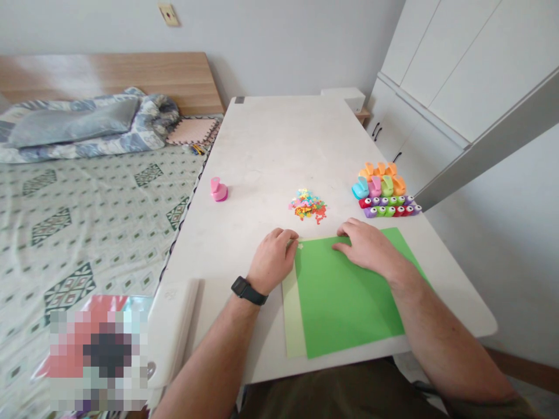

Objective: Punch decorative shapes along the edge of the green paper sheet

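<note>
Green paper sheet (345, 297), long axis pointing away; left hand (273, 262) curled at corner, right hand (369, 247) open atop.

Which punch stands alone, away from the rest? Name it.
The pink punch, near the left edge of the table; the other punches sit bunched together on the right, beyond the right hand.

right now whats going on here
A person is at a white table with both bare hands on a green sheet. The left hand is curled at the sheet's top left corner, and the right hand lies on its top edge. A paler sheet sticks out underneath. Ahead of the hands are a heap of colored paper cutouts, a group of craft punches, and a lone pink punch.
</note>
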`<act>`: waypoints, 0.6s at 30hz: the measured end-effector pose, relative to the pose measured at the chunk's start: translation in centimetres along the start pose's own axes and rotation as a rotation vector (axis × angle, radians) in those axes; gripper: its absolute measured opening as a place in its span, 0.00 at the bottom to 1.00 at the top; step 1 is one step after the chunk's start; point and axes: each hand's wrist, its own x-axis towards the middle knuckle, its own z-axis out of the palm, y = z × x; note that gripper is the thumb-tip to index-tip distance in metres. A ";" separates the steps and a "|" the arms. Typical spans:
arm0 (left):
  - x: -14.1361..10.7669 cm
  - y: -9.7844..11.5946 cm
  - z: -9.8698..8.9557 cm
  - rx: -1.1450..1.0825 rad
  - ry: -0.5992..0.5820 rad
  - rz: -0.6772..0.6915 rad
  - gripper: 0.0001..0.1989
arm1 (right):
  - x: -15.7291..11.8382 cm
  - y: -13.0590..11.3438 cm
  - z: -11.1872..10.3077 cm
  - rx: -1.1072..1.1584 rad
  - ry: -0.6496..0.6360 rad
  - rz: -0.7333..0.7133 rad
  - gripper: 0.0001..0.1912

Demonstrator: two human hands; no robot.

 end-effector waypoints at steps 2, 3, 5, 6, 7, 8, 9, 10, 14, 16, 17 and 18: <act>0.1 0.0 0.0 0.000 0.000 -0.004 0.09 | 0.0 0.1 0.0 0.006 0.001 -0.002 0.14; 0.1 0.0 0.0 -0.001 -0.001 -0.007 0.09 | 0.1 0.1 -0.1 0.010 0.003 -0.002 0.13; 0.1 -0.1 0.0 -0.007 -0.003 -0.009 0.09 | 0.1 0.0 -0.1 0.023 0.005 0.000 0.13; 0.1 -0.1 0.0 -0.010 -0.002 -0.009 0.09 | 0.0 0.0 -0.2 0.030 0.002 -0.001 0.12; 0.1 -0.1 0.0 -0.012 0.000 -0.010 0.09 | 0.0 -0.1 -0.2 0.036 -0.004 -0.005 0.11; 0.1 -0.1 0.1 -0.013 0.001 -0.010 0.09 | 0.0 -0.1 -0.2 0.042 -0.010 -0.010 0.10; 0.0 -0.1 0.1 -0.013 0.003 -0.009 0.09 | 0.0 -0.2 -0.2 0.044 -0.012 -0.012 0.10; 0.0 -0.1 0.1 -0.011 0.005 -0.009 0.09 | 0.0 -0.2 -0.2 0.045 -0.010 -0.013 0.09; 0.0 -0.1 0.0 -0.009 0.002 -0.008 0.09 | 0.0 -0.2 0.0 0.039 0.011 -0.002 0.13; 0.0 0.0 0.0 -0.009 -0.005 -0.013 0.09 | 0.0 -0.2 0.1 0.041 0.007 -0.001 0.15; 0.0 0.0 0.0 -0.009 -0.009 -0.016 0.09 | 0.0 -0.1 0.1 0.042 0.006 -0.002 0.16; 0.0 0.0 0.0 -0.008 -0.013 -0.019 0.09 | 0.0 -0.1 0.1 0.042 0.004 -0.004 0.16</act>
